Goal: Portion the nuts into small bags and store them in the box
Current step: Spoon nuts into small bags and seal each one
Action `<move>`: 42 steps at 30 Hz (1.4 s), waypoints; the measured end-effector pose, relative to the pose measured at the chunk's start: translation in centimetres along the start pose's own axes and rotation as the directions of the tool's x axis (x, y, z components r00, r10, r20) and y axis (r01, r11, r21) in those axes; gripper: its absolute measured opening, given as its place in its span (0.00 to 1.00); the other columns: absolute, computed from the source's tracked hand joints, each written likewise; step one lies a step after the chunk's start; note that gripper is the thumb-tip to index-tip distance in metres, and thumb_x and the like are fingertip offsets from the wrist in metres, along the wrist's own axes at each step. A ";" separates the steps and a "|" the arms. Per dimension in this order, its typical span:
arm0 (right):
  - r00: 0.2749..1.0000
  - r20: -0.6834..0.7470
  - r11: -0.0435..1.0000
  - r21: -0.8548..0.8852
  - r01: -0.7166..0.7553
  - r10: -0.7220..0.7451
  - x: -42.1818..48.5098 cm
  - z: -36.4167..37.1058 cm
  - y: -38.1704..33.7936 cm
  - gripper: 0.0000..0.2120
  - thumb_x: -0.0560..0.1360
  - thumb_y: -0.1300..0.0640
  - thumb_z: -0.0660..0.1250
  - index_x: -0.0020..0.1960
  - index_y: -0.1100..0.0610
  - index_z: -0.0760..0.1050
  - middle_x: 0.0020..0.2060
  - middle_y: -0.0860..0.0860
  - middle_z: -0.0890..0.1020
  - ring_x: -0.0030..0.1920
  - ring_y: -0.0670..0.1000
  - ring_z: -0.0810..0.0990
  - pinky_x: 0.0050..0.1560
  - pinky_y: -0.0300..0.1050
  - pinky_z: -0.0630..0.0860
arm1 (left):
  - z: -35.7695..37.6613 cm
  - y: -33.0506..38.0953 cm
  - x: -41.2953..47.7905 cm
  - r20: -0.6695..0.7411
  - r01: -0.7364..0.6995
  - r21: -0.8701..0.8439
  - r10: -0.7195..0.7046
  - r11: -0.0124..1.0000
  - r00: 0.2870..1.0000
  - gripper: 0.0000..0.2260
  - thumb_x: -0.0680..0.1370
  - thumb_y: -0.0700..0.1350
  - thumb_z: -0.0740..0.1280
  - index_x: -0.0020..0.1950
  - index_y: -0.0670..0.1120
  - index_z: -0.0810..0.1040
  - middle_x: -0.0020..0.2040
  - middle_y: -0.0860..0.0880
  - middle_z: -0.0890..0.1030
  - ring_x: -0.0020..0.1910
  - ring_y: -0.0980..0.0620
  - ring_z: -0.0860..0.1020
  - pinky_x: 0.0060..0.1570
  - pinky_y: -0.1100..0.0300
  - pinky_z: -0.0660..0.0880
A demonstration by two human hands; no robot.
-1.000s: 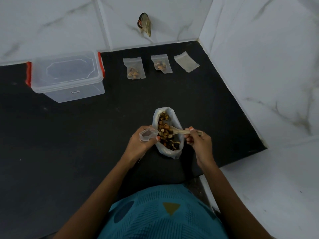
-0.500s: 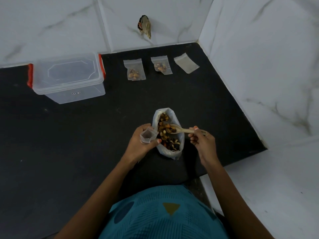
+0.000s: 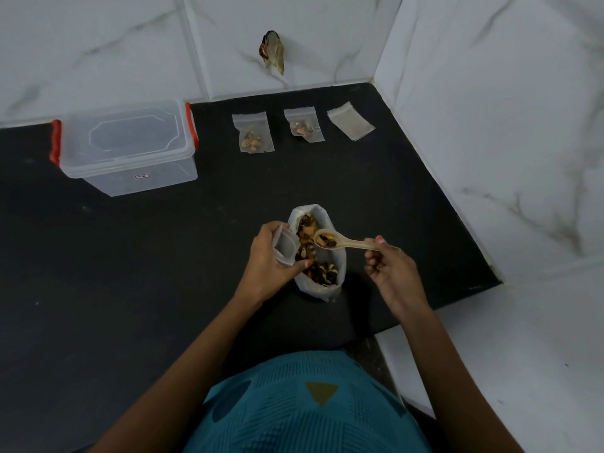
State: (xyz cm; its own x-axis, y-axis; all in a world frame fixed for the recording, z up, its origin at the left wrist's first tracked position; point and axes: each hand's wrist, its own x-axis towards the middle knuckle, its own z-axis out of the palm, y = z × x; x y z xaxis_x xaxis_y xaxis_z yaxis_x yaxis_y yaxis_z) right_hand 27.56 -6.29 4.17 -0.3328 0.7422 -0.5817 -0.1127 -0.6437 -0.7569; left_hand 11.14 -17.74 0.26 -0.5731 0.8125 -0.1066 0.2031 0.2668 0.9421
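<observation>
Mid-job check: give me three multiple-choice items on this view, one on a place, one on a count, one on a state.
1. Where is the loaded spoon? A. over the big nut bag B. against the wall C. lying on the counter
2. How many back-row bags hold nuts? A. one B. two C. three
3. The left hand: A. lies flat, empty B. holds a small bag open C. grips the spoon
Key: 1 A, its bowl hangs above the open bag; 2 B, the rightmost looks empty; 3 B, fingers curl round the bag's mouth.
</observation>
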 end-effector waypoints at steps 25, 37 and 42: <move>0.983 0.117 0.978 -0.137 0.159 -0.143 -1.8 2.7 -1.2 0.09 0.77 0.60 0.61 0.44 0.60 0.78 0.30 0.50 0.78 0.33 0.44 0.75 0.37 0.35 0.74 | 0.6 0.1 0.7 0.028 0.015 -0.062 -0.013 0.998 1.000 0.29 0.66 0.39 0.76 0.61 0.49 0.65 0.59 0.51 0.71 0.58 0.57 0.71 0.55 0.64 0.72; 0.543 0.685 0.120 -0.562 0.818 -0.486 -3.4 6.1 0.2 0.10 0.74 0.58 0.64 0.50 0.63 0.79 0.43 0.55 0.82 0.44 0.42 0.77 0.48 0.30 0.71 | 0.6 2.5 -0.3 -0.043 -0.093 -0.156 0.087 0.983 0.995 0.24 0.65 0.55 0.73 0.57 0.57 0.67 0.54 0.53 0.75 0.54 0.55 0.75 0.52 0.62 0.75; 0.414 0.741 0.012 -0.481 0.876 -0.529 -3.3 5.6 -0.3 0.13 0.74 0.56 0.60 0.50 0.63 0.79 0.43 0.55 0.81 0.45 0.45 0.76 0.47 0.39 0.73 | 0.0 2.5 -0.2 -0.096 -0.102 -0.195 0.084 0.976 0.992 0.24 0.62 0.59 0.71 0.54 0.58 0.67 0.53 0.53 0.74 0.54 0.56 0.75 0.52 0.64 0.74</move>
State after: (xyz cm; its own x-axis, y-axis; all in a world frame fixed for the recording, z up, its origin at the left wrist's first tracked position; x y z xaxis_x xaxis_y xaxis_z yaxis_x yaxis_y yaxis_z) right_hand 23.41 -9.57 8.01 -0.7713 0.5101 0.3806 0.1576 0.7325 -0.6622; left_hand 11.77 -17.23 2.66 -0.6273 0.7787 0.0041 0.1015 0.0766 0.9919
